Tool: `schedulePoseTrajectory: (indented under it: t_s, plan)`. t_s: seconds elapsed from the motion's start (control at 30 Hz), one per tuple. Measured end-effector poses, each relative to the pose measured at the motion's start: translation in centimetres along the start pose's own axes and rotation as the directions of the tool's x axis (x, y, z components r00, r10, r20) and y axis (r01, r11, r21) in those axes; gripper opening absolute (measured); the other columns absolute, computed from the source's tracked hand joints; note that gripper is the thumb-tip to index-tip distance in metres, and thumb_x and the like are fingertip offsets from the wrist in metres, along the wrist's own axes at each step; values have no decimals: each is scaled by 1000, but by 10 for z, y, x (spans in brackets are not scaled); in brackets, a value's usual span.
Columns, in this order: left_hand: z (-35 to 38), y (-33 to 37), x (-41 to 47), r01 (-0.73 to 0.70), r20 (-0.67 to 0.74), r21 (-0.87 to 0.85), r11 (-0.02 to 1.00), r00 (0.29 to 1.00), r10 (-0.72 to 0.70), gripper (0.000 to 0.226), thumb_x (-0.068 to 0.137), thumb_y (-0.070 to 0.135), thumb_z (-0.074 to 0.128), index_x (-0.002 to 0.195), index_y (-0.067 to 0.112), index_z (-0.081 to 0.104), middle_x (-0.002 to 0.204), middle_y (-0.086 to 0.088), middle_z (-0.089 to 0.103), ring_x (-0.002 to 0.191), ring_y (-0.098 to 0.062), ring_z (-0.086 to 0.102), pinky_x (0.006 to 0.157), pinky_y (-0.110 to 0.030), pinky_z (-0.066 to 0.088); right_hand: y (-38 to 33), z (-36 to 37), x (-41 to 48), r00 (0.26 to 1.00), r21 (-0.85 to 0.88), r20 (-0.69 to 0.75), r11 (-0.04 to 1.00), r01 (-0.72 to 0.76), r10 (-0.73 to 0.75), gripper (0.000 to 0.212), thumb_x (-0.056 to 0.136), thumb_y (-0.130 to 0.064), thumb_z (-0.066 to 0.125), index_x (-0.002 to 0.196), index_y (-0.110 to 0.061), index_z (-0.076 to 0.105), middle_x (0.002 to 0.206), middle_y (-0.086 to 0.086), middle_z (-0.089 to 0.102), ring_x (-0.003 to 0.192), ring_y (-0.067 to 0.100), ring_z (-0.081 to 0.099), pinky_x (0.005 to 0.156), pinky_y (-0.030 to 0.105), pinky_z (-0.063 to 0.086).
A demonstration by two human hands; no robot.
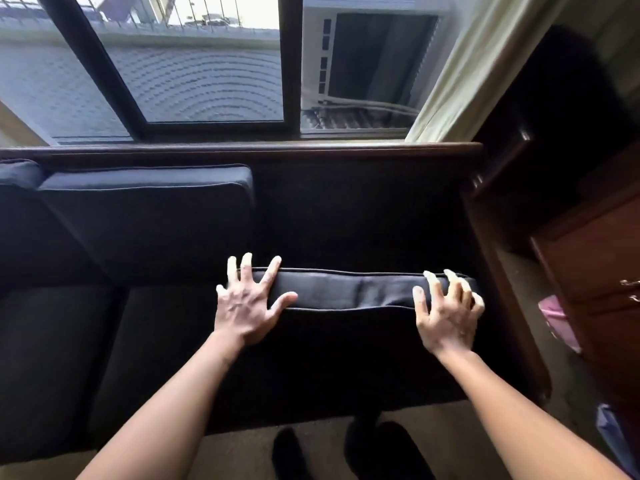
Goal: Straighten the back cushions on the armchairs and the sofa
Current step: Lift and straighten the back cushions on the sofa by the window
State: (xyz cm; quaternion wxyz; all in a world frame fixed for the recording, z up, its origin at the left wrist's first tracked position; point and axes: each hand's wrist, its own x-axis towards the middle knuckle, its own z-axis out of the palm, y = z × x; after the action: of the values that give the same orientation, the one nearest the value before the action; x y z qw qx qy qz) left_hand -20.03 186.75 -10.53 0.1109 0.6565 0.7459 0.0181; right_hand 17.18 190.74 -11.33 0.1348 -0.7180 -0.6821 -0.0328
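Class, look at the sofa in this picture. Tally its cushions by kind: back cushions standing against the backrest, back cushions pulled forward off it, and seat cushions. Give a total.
Back cushions standing against the backrest: 2, the middle cushion and the edge of a far-left cushion.
Back cushions pulled forward: 1, the right cushion, under the left hand and right hand.
Seat cushions: 2 in view, and.
Total: 5
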Motion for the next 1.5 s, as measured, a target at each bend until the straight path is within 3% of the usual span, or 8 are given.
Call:
schedulePoseTrajectory:
  t_s: [0.1,0.23,0.37,0.5,0.7,0.83,1.17,1.5]
  plan:
    - [6,14,13,198,-97,-125,972,973,-210,87,91,82,33,155,26,49,159,-26,37,121,-50,57,81,-59,58,15,5,15,973,130,9,964,-231,232,53,92,-56,53,133,-24,65,149,18,49,136,39,44,102,59,41]
    - [8,18,37,357,-143,-440,824,878,-457,83,87,68,60,149,13,55,144,-21,61,116,-48,67,97,-55,53,17,17,48,870,489,18,754,-438,493,50,86,-51,63,123,-19,69,134,13,61,122,34,57,100,40,45]
    - [11,15,54,448,-10,-725,523,753,-658,81,81,67,71,145,19,61,129,-16,74,121,-38,68,109,-43,50,20,29,77,672,704,150,399,-587,725,42,85,-45,70,120,-21,67,110,6,73,98,25,66,84,26,43]
    - [12,36,72,378,21,-882,282,629,-777,67,81,57,72,138,23,66,124,-5,76,116,-27,70,103,-30,49,14,49,110,652,758,168,326,-565,739,44,80,-38,67,117,-13,65,116,12,69,103,27,63,84,22,39]
    - [-2,79,114,449,-51,-837,314,507,-861,68,77,52,67,138,23,65,123,-13,76,114,-41,69,106,-43,46,24,53,167,644,755,175,319,-574,745,41,82,-25,68,118,-7,58,121,17,57,99,27,55,81,21,32]
    - [-12,117,142,424,-90,-844,327,490,-867,69,79,52,68,140,22,64,128,-12,74,118,-39,67,108,-42,44,42,45,226,673,779,95,366,-508,733,41,81,-30,65,116,-9,57,118,18,58,104,34,57,84,28,36]
    - [-29,171,265,330,-193,-844,422,546,-815,67,80,55,78,139,26,64,127,-10,75,118,-37,68,105,-38,46,81,52,358,679,809,42,374,-453,733,46,81,-37,60,118,-10,55,118,13,60,99,30,61,82,40,49]
    - [12,163,331,482,-166,-715,506,586,-793,72,87,64,72,143,21,58,128,-18,73,119,-43,67,105,-44,46,84,118,398,743,720,111,461,-518,660,43,85,-32,60,118,-4,54,122,22,56,108,38,56,87,37,40]
